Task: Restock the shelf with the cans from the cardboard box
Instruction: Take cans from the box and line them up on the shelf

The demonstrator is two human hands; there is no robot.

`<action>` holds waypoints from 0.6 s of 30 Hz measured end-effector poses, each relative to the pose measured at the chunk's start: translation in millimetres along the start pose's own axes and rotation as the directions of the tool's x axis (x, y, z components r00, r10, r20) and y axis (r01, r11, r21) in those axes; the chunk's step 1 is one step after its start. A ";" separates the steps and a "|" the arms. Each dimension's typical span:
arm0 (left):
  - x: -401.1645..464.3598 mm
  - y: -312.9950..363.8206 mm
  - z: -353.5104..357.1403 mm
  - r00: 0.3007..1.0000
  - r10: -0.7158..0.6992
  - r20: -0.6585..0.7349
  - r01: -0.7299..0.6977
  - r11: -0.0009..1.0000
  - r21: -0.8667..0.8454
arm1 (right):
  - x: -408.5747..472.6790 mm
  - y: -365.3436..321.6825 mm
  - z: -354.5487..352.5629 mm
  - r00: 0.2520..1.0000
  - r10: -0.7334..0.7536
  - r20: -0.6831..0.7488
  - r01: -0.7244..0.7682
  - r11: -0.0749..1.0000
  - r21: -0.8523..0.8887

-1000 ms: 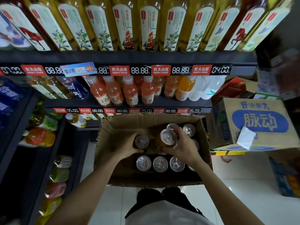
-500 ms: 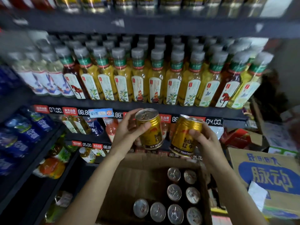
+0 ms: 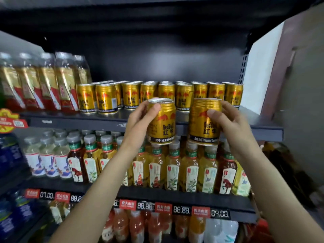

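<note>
Hands have risen from the cardboard box, now out of view: the left hand (image 3: 140,118) grasps one gold aluminium can (image 3: 162,122), and the right hand (image 3: 228,118) grasps a second gold can (image 3: 205,121). Both cans hang upright before the dark metal shelf's (image 3: 78,122) front edge, where matching gold cans (image 3: 130,95) stand, so placing seems next.

"Red Bull" on gold cans (image 3: 162,121); "88.88" on price strip (image 3: 175,208)

Back rows of shelf cans (image 3: 160,85) behind the front row (count perhaps unknowable), bottom bottles (image 3: 154,230) cropped.
</note>
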State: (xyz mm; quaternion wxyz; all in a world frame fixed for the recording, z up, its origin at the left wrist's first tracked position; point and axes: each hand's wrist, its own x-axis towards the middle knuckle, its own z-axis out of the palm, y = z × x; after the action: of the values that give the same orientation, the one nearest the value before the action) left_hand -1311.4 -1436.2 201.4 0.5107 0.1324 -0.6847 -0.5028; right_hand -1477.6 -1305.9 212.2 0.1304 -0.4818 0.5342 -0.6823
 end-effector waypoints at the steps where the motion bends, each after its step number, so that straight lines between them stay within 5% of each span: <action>1: 8.8 4.6 5.0 1.000 0.022 0.000 -0.022 1.000 -0.001 | 11.4 -3.1 -2.0 1.000 -0.019 -0.024 0.018 1.000 -0.003; 7: 64.2 -1.3 33.3 0.999 0.039 0.012 -0.040 0.998 0.038 | 67.0 3.3 -14.5 0.989 -0.100 -0.112 0.088 0.990 -0.108; 18: 104.7 -28.4 81.9 0.988 -0.105 0.110 0.075 0.965 0.250 | 100.0 33.4 -59.4 0.983 -0.054 -0.178 -0.005 0.949 -0.314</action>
State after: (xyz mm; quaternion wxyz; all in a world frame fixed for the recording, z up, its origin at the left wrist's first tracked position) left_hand -1435.4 -1476.7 239.5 0.4242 0.1943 -0.7648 -0.4444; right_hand -1586.4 -1352.5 237.6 -0.0063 -0.4377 0.6393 -0.6322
